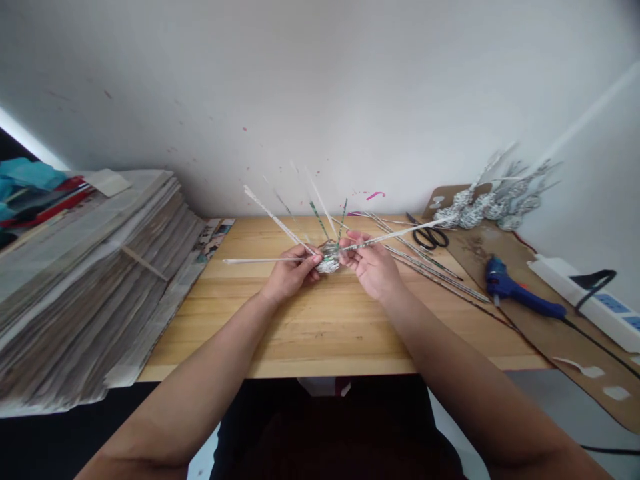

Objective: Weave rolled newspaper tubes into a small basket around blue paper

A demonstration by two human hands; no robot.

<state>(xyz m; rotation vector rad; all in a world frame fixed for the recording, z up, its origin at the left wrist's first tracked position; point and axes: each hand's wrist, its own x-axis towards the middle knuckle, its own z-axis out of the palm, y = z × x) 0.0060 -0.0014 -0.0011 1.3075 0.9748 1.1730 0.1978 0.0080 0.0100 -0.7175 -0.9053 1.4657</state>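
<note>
A small woven paper piece, rounded and made of rolled newspaper, sits between my hands just above the table. Several paper sticks, among them a white one, fan out from it to the left, up and to the right. My left hand grips its left side, thumb on top. On the right, the curled fingers of my right hand close round a long paper stick that points up to the right. Slight blur hides the exact fingertip contact there.
Loose paper sticks lie right of my hands, with black scissors behind. Finished woven paper balls stand on brown cardboard. A blue glue gun and white power strip are at right; a tall newspaper stack is left.
</note>
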